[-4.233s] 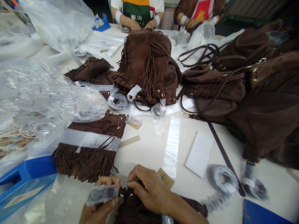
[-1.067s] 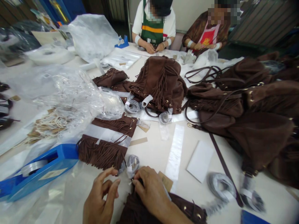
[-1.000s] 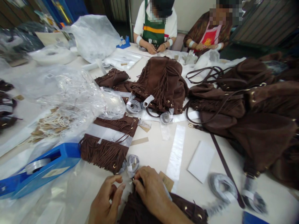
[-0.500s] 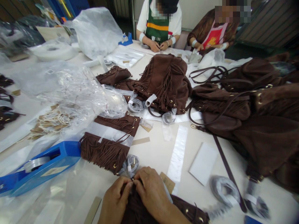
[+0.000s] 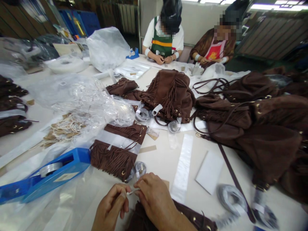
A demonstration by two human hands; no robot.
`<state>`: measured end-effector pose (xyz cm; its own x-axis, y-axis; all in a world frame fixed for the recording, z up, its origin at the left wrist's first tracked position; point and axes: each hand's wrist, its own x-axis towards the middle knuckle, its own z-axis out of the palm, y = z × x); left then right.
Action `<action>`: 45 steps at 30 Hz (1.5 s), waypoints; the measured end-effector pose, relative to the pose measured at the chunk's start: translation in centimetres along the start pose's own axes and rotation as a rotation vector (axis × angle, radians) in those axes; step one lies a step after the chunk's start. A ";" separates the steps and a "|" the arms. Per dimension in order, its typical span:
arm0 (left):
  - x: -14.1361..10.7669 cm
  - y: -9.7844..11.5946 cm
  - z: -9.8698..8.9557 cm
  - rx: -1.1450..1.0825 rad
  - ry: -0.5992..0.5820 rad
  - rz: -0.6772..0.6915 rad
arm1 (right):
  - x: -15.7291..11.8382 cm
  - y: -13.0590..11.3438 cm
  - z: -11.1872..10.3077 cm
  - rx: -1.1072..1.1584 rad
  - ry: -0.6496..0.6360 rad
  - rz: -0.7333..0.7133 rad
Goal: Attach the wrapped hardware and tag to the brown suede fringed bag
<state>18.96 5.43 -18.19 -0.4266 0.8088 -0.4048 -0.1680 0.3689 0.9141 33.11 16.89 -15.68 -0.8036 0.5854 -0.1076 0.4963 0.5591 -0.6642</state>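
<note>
- White cord (image 5: 133, 192): spans the short gap between both hands, at the near end of the table (image 5: 160, 163).
- Left hand (image 5: 112, 207): thumb and fingers pinched on one end of it.
- Right hand (image 5: 156, 199): fingertips pinching the other end, forearm over the brown bag (image 5: 189, 213); can't see inside that one.
- Blue tape dispenser (image 5: 81, 158): holds a tape roll (image 5: 51, 169), left of the hands.
- Fringed pouch (image 5: 113, 157): lies flat beyond the left hand, translucent band across it, contents hidden.
- Wrapped coil (image 5: 140, 169): in clear plastic, just past the fingertips.
- Large translucent bag (image 5: 108, 49): puffed up, far side, contents unclear.
</note>
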 end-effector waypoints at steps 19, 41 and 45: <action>1.4 -1.2 0.7 0.008 0.073 -0.073 | 0.6 0.5 0.1 0.465 0.061 0.115; 1.0 0.8 0.1 -0.620 -0.300 -0.474 | -0.2 3.8 -2.4 0.118 0.078 0.092; 0.5 0.4 -0.8 -0.650 -0.298 -0.577 | -1.7 5.3 -3.4 -0.080 -0.064 0.143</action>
<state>17.96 5.65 -17.99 0.1097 0.6971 -0.7085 -0.7889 0.4947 0.3645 38.17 20.82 -16.50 -0.7409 0.6250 -0.2457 0.6297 0.5194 -0.5776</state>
